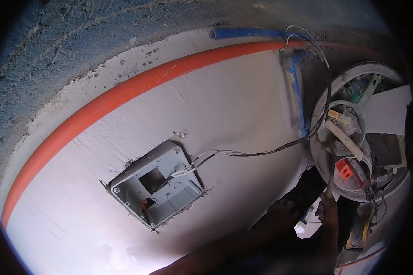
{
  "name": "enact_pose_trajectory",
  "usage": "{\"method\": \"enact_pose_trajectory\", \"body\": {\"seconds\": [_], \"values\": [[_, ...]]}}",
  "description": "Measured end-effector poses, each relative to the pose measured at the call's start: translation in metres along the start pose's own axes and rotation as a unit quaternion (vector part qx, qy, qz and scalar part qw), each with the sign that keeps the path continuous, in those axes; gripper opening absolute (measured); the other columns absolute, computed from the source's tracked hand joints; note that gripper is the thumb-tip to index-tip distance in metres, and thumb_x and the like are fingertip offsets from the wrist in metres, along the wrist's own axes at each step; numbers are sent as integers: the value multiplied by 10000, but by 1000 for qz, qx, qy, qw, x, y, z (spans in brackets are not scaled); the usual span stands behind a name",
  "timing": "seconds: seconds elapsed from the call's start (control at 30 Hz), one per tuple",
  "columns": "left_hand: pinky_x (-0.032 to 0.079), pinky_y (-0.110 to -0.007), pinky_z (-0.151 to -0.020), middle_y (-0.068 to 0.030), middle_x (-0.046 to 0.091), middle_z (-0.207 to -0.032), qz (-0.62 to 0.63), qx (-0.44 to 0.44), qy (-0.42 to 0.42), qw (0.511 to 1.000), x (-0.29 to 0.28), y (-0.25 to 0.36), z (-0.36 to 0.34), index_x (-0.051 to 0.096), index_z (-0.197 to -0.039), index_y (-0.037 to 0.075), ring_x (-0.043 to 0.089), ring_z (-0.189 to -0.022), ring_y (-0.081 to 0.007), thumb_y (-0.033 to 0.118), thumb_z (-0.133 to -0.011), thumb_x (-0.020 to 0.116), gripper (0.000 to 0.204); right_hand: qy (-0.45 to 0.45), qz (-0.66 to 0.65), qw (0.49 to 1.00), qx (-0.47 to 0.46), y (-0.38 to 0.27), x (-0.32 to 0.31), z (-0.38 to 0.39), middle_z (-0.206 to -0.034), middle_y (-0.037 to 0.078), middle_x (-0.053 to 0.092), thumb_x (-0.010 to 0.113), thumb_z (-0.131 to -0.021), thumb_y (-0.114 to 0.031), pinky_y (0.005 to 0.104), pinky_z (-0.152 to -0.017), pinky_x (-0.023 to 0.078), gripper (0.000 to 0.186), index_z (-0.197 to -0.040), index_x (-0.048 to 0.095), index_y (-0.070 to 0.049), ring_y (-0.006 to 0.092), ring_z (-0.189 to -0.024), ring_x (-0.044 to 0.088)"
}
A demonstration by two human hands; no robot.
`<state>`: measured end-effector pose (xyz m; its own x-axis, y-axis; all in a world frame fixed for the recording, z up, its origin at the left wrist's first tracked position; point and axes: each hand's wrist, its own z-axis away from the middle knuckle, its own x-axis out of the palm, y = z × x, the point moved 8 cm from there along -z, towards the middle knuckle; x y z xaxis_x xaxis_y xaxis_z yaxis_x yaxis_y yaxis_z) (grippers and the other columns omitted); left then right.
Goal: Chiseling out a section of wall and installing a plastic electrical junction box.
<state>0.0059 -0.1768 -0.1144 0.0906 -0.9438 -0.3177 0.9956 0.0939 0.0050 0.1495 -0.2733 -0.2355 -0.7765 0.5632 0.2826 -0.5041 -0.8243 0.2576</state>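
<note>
My right hand is closed around a thin, brownish stick-like handle, whose upper end lies against the round tub. My left hand is in deep shadow left of it, and its fingers are too dark to make out. Between the two hands shows a white, blue and yellow cylinder-shaped item. A grey electrical box is set into the pale wall, left of my arms. Black and white wires run out of it toward the tub.
Inside the tub are a red block-shaped piece, a pale tube, a green-handled tool and a white board. An orange conduit curves along the wall, with a blue pipe above it. A yellow-edged tool stands below the tub.
</note>
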Motion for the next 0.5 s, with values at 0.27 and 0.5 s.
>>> {"method": "enact_pose_trajectory", "body": {"seconds": [0.27, 0.5], "values": [[479, -462, -947, -153, 625, -1175, 18, -29, 70, 997, 17, -22, 1, 671, -1088, 67, 581, -1119, -355, 362, -824, 688, 395, -100, 24, 994, -37, 3, 27, -17, -581, -35, 433, 670, -906, -232, 251, -383, 340, 228, -985, 515, -84, 78, -405, 397], [465, -462, -960, -150, 649, -1147, 10, 0, 65, 998, 36, 3, 2, 687, -1060, 67, 586, -1099, -352, 308, -793, 715, 361, -127, 6, 992, -9, 16, 1, 5, -602, -22, 460, 714, -875, -284, 242, -388, 360, 297, -1010, 541, -84, 85, -432, 436]]}}
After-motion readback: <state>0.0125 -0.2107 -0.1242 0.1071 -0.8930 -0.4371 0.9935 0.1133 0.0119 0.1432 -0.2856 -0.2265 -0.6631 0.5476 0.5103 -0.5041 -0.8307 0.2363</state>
